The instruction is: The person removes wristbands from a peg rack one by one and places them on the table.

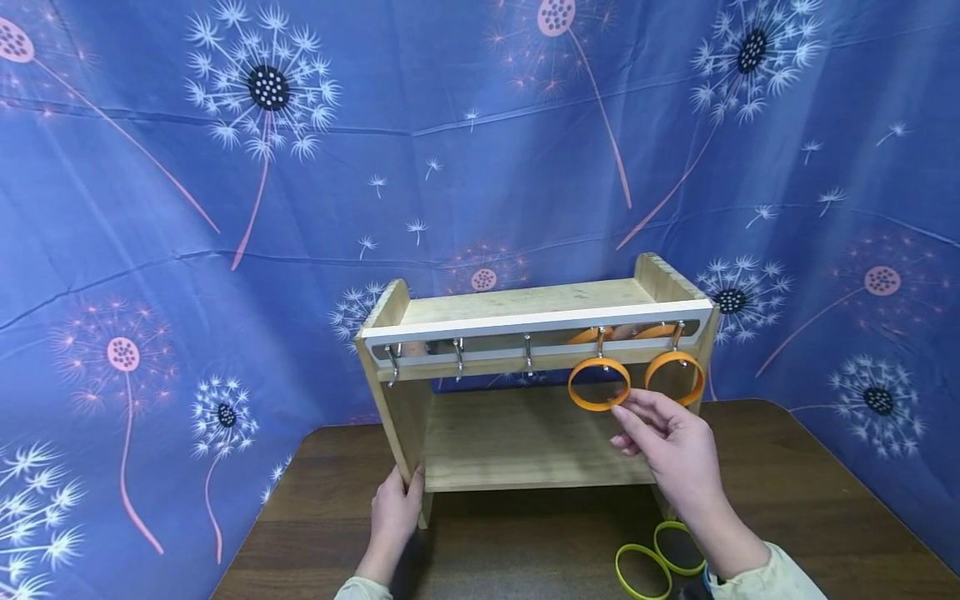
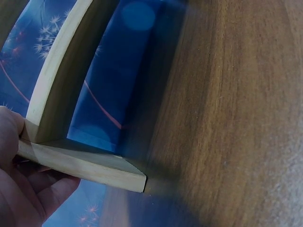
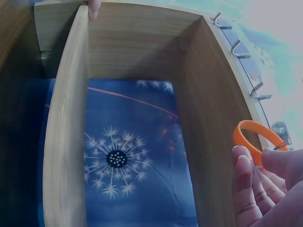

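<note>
A small wooden shelf (image 1: 517, 433) stands on the table, with a metal hook rail (image 1: 495, 348) along its upper front. My left hand (image 1: 393, 517) grips the lower part of its left side panel, thumb on one face and fingers behind, as the left wrist view shows. With thumb and fingertips, my right hand (image 1: 675, 450) pinches the lower right edge of an orange wristband (image 1: 591, 407), whose top is at the second hook from the right. In the right wrist view the orange wristband (image 3: 253, 126) surrounds a hook tip. Another orange wristband (image 1: 649, 379) hangs on the rightmost hook, partly behind my right hand.
Two yellow-green wristbands (image 1: 619, 571) lie on the brown table (image 1: 825, 517) near the shelf's right foot. A bit of something blue shows beside my right sleeve (image 1: 772, 579). Three other hooks (image 1: 459, 360) on the left hold nothing. A blue dandelion-print cloth (image 1: 465, 208) hangs behind.
</note>
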`<state>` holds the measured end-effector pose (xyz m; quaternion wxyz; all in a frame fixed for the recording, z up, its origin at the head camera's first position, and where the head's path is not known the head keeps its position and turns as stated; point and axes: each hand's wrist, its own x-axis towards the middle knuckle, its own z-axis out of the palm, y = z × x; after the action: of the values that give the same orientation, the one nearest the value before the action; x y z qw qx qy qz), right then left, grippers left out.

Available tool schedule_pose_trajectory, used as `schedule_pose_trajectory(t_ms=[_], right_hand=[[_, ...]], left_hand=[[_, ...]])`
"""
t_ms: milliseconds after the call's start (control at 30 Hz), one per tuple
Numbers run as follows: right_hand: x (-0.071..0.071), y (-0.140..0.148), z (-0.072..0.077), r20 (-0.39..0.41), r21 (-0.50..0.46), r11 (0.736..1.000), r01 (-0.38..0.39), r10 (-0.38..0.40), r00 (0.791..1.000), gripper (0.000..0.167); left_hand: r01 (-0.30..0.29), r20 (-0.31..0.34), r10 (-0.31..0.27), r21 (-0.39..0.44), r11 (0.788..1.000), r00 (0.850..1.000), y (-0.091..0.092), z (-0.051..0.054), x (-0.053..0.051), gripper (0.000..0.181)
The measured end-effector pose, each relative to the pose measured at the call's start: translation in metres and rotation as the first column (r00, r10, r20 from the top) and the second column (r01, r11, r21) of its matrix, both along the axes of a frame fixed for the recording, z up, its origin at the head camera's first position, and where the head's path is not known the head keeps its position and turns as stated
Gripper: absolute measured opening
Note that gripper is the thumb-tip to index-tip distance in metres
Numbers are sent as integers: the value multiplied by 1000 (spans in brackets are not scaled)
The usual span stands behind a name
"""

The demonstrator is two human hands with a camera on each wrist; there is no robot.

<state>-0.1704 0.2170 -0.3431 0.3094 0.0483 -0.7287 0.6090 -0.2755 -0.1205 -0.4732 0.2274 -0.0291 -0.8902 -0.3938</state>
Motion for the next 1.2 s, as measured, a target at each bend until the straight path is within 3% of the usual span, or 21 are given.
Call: schedule_pose_trajectory(t_ms=[567, 867, 1067, 1200], right_hand=[[9, -2, 9, -25, -91, 996, 7, -9, 1000, 24], [22, 0, 8, -11, -38, 999, -1, 0, 1000, 23], [32, 5, 3, 30, 34, 999, 17, -18, 999, 22], [39, 10, -3, 45, 34, 999, 12, -14, 999, 21]], left_hand=[[3, 12, -3, -1, 1000, 1000, 0, -2, -2, 23], [11, 15, -11, 8, 1000, 1000, -1, -3, -3, 23], [13, 14, -13, 7, 1000, 1000, -1, -2, -2, 23], [10, 25, -10, 7, 1000, 1000, -1, -1, -1, 23]])
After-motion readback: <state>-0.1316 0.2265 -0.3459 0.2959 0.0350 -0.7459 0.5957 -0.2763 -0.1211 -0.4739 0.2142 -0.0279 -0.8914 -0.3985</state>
